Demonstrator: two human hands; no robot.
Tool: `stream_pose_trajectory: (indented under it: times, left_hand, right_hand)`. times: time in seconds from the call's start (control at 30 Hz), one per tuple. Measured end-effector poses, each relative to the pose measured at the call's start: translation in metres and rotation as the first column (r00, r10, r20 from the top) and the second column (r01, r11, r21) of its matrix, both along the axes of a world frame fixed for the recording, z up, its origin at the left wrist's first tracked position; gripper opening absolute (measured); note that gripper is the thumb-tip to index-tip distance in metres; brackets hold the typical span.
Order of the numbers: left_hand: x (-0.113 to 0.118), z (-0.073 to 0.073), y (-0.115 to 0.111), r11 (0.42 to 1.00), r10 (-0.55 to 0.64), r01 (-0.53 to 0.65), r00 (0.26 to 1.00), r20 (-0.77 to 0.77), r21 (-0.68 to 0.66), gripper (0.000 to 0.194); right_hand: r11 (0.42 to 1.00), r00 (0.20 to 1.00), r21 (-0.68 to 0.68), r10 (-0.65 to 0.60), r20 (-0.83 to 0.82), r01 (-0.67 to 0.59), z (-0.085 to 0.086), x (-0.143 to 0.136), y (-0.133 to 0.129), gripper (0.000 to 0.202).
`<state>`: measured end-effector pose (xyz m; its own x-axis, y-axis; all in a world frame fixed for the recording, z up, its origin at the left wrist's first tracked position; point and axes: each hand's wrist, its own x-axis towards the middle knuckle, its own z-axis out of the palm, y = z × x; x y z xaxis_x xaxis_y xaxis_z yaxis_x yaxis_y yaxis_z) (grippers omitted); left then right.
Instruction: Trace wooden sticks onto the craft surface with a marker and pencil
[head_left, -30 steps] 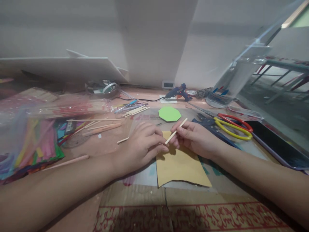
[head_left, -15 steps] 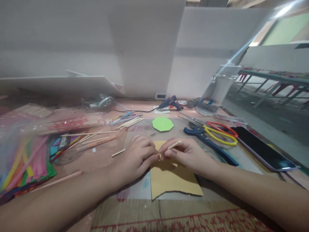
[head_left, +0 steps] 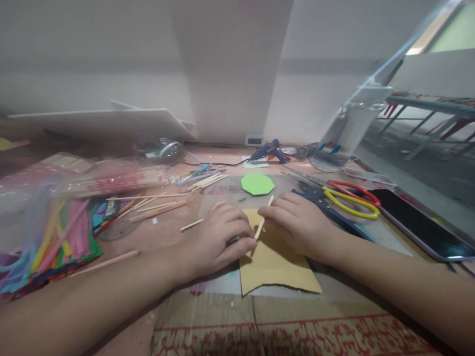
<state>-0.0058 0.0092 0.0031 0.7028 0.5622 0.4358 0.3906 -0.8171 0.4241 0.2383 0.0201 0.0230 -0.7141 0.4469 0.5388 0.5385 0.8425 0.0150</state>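
Note:
Between my two hands a short pale wooden stick [head_left: 262, 222] slants over a yellow-brown piece of cardboard [head_left: 280, 269] with one ragged edge. My right hand [head_left: 302, 225] grips this stick with its fingers. My left hand [head_left: 226, 240] is closed, its thumb tip close to the stick's lower end; something small and dark shows under its fingers, too hidden to name. Another thin stick [head_left: 192, 225] lies beside my left hand, toward the left. Beyond the hands rests a bright green octagon [head_left: 258, 184].
Scissors [head_left: 351, 200], dark blue pliers [head_left: 343, 220] and a phone [head_left: 423, 225] lie at the right. A blue glue gun [head_left: 269, 151] and a clear container [head_left: 330, 155] stand farther back. Colourful strips [head_left: 67, 232] and bagged sticks [head_left: 118, 180] fill the left side.
The short stick has turned from nearly level to steeply slanted, and its lower end now sits by my left thumb. The whole view has shifted slightly.

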Motion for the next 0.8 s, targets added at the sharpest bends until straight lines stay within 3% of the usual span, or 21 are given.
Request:
stream_pose_trajectory:
  times: [0.07,0.13,0.23,0.37,0.53,0.7,0.8]
  left_hand:
    - [0.001,-0.001,0.0,0.995,0.09,-0.09,0.996,-0.006,-0.04,0.019]
    - [0.002,-0.003,0.001,0.984,0.168,-0.17,0.985,-0.035,-0.058,0.038]
    - [0.003,-0.007,0.001,0.982,0.179,-0.185,0.978,-0.11,-0.047,0.053]
    - [0.002,-0.009,0.001,0.983,0.164,-0.176,0.97,-0.181,-0.054,0.053]
    - [0.002,-0.008,0.001,0.983,0.162,-0.178,0.96,-0.229,-0.052,0.055]
    - [0.004,-0.007,-0.001,0.983,0.173,-0.181,0.955,-0.243,-0.014,0.054]
    - [0.005,-0.005,-0.002,0.985,0.163,-0.173,0.955,-0.247,-0.018,0.056]
  right_hand:
    - [0.983,0.987,-0.168,-0.097,-0.125,0.075,0.002,0.0,0.001,0.022]
    - [0.93,0.948,-0.348,-0.211,-0.238,0.12,0.002,0.001,0.004,0.025]
    - [0.867,0.911,-0.483,-0.294,-0.289,0.126,0.001,0.004,0.008,0.035]
    - [0.843,0.936,-0.515,-0.293,-0.196,0.156,-0.003,0.003,0.008,0.039]
    - [0.831,0.977,-0.548,-0.18,-0.111,0.091,-0.005,-0.002,0.008,0.034]
    - [0.855,0.962,-0.47,-0.271,-0.046,0.218,-0.005,0.001,0.012,0.034]
    - [0.854,0.988,-0.515,-0.135,-0.069,0.081,-0.007,0.004,0.011,0.035]
